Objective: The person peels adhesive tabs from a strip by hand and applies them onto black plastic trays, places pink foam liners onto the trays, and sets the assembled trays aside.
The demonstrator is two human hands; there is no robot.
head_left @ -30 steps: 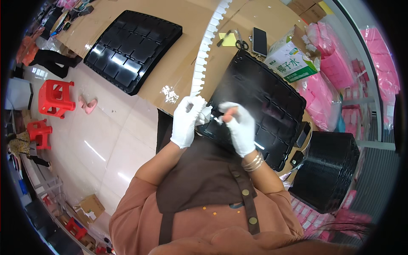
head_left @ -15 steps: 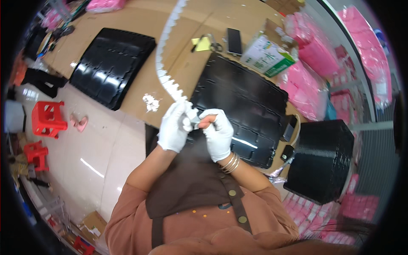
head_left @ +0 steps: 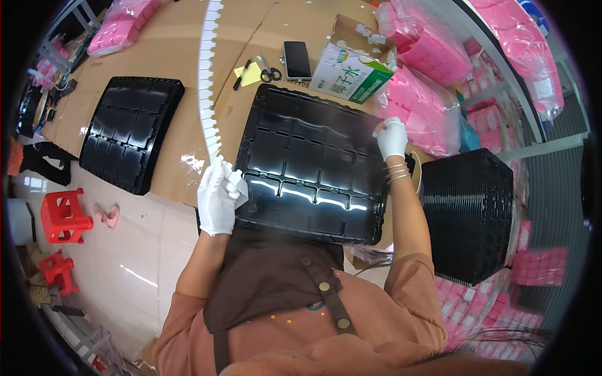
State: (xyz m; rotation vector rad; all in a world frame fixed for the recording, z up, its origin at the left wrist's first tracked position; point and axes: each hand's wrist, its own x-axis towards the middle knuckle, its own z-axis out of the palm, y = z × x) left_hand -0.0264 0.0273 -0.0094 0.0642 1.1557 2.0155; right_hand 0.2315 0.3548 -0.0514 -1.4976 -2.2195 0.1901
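Observation:
My gloved left hand (head_left: 217, 199) is closed on the lower end of a long white strip with notched edges (head_left: 205, 81), which looks like a strip of labels. A small pale end piece (head_left: 242, 191) sticks out beside its fingers. From there the strip runs up and away across the table. In front of me lies a black plastic tray (head_left: 301, 150) with shallow moulded compartments and a shiny surface. At the tray's right edge is my gloved right hand (head_left: 392, 139), its fingers pinched together. Whatever they hold, if anything, is too small to tell.
A second black tray (head_left: 133, 131) lies to the left. Scissors (head_left: 271, 73), a yellow note (head_left: 251, 74), a phone (head_left: 297, 59) and an open carton (head_left: 348, 72) sit beyond the near tray. Pink bagged goods (head_left: 417, 109) and stacked black trays (head_left: 467, 216) are at right.
My right hand has left my left hand and moved right, to the tray's far right side. My left hand still grips the strip. The whole view has shifted, with the near tray now more to the left.

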